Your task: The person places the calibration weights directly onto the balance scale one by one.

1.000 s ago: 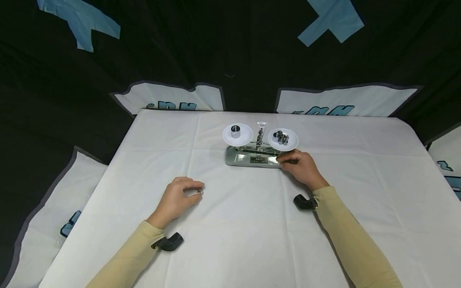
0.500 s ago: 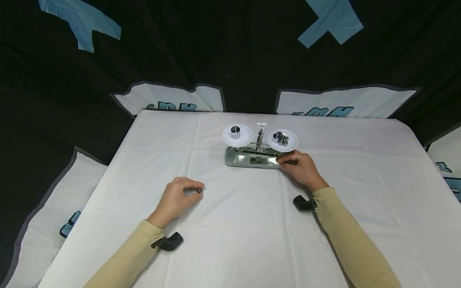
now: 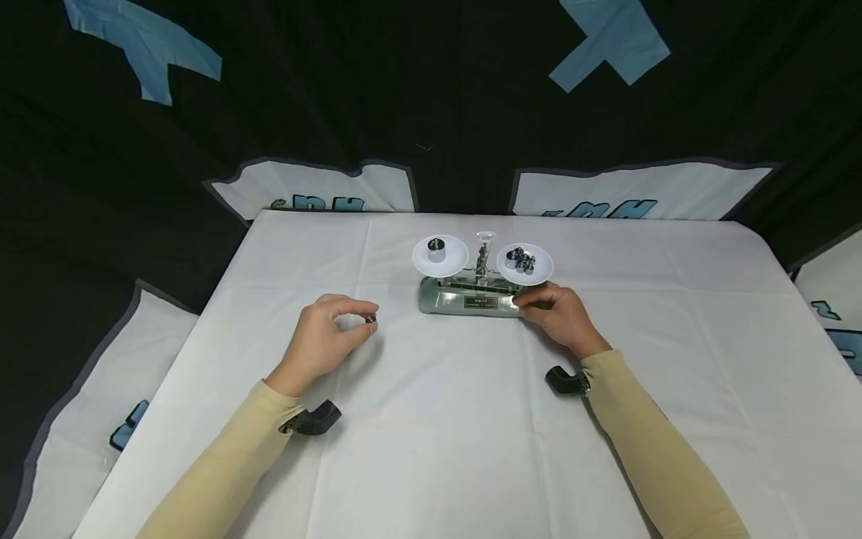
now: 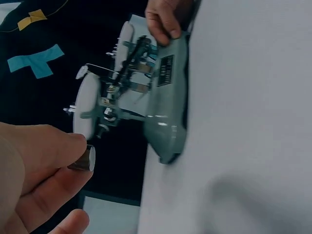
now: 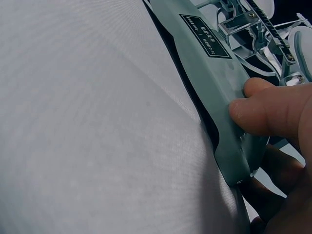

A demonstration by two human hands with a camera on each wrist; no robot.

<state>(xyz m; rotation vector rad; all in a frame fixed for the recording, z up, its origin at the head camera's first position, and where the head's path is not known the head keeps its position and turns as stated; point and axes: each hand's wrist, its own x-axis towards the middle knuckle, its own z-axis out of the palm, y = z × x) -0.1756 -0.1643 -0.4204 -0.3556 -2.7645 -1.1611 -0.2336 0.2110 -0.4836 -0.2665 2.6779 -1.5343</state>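
Note:
A pan balance scale with a grey-green base (image 3: 447, 301) stands toward the back of the white table. On its left white pan (image 3: 420, 262) sits one metal weight (image 3: 436, 251); several metal weights (image 3: 521, 260) are clustered on the right pan (image 3: 544, 271). My left hand (image 3: 315, 340) pinches a small shiny metal weight (image 4: 87, 158) between thumb and fingers, above the cloth to the left front of the scale. My right hand (image 3: 564, 320) grips the right end of the base, thumb on the front face (image 5: 263, 109) and fingers behind the end.
White cloth (image 3: 431, 419) covers the table. Beyond its back edge hangs a black curtain (image 3: 377, 90) with blue tape. A black wrist camera is strapped to each sleeve.
The left hand has risen off the cloth and moved away toward the back, carrying the small weight. The right hand stays on the scale base. The head view has shifted slightly.

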